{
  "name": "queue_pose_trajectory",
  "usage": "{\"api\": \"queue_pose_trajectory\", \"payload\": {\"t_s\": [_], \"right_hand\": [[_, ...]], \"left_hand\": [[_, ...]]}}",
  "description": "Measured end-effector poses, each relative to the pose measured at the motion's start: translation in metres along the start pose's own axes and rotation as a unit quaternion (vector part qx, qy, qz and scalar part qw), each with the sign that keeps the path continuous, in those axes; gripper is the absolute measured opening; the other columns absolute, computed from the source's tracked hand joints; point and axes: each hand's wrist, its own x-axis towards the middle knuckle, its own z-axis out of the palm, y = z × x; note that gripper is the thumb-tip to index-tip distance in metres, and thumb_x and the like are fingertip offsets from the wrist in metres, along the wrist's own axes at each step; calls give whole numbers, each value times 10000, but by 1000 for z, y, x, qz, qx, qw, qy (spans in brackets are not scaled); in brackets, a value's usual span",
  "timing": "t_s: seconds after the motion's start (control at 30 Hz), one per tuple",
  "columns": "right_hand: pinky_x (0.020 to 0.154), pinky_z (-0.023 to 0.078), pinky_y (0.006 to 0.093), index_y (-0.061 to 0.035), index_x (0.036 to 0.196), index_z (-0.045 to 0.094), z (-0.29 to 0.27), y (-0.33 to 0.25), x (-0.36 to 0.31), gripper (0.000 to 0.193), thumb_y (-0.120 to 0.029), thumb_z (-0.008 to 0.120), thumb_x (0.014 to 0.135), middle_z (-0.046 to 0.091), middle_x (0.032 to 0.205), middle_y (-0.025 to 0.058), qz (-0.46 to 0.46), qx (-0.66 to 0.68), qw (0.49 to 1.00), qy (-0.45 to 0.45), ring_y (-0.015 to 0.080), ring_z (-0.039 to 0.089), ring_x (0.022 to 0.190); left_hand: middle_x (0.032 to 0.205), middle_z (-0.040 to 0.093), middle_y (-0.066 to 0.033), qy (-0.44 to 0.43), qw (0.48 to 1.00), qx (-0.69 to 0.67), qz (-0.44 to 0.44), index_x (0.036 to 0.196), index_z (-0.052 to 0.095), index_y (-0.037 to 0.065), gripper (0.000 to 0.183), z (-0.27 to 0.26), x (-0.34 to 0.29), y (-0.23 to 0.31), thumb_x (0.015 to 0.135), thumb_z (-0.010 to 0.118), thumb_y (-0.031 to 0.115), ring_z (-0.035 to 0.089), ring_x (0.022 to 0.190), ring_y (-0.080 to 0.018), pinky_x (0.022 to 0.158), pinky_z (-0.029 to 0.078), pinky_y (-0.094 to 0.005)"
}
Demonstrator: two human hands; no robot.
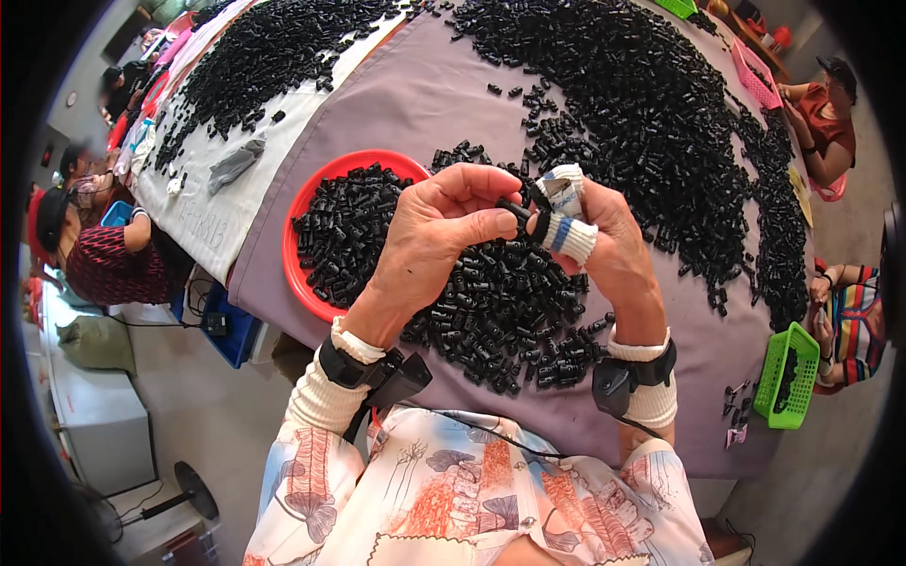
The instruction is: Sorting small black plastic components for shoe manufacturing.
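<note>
Over the table, both my hands meet at a small black cylindrical plastic part [514,209]. Thumb and fingertips of my left hand [429,231] pinch its left end. My right hand [613,226] is closed at the other end, with blue-striped white cloth wraps [572,238] on its thumb and finger; they partly hide what it grips. Beneath the hands spreads a loose pile of similar black parts [500,321]. Left of this pile, a red round basin [294,247] holds many more of them, partly covered by my left forearm.
A large heap of black parts [642,123] covers the far right of the purple-grey tablecloth [377,104]. Another heap [255,71] lies on a white cloth at left. A green basket [800,377] stands at the right edge. Other people sit along both sides.
</note>
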Motion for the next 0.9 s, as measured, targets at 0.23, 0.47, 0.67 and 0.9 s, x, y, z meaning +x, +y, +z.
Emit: {"api": "queue_pose_trajectory", "payload": {"t_s": [0.23, 0.47, 0.67, 0.9], "right_hand": [[415, 342, 187, -43, 903, 594, 6, -12, -1, 236, -198, 710, 768, 539, 634, -45, -23, -43, 999, 14, 17, 441, 474], [432, 341, 182, -38, 918, 589, 13, -11, 0, 240, -172, 716, 765, 540, 633, -53, -52, -12, 998, 20, 10, 438, 491], [477, 351, 182, -40, 915, 593, 15, -14, -2, 232, -163, 720, 764, 537, 660, -57, -37, -22, 999, 28, 8, 429, 537], [543, 380, 190, -37, 911, 588, 15, -12, 0, 224, -126, 711, 748, 534, 694, -54, -45, -75, 996, 31, 20, 432, 606]], "left_hand": [[981, 614, -117, -2, 998, -51, 33, 1079, 563, -42, 298, 0, 1, 0, 789, 634, -32, 597, 854, -121, 777, 508, -243], [1002, 612, -120, -9, 997, -55, 44, 1080, 564, -44, 284, -1, 0, 4, 802, 621, -30, 594, 829, -121, 772, 511, -248], [936, 624, -104, 13, 997, -66, 29, 1078, 566, -41, 279, 2, -1, 5, 807, 627, -10, 598, 800, -118, 745, 511, -237], [900, 632, -80, 25, 998, -54, -2, 1038, 581, -28, 221, 8, -1, 8, 823, 609, 15, 589, 783, -94, 686, 475, -207]]}}
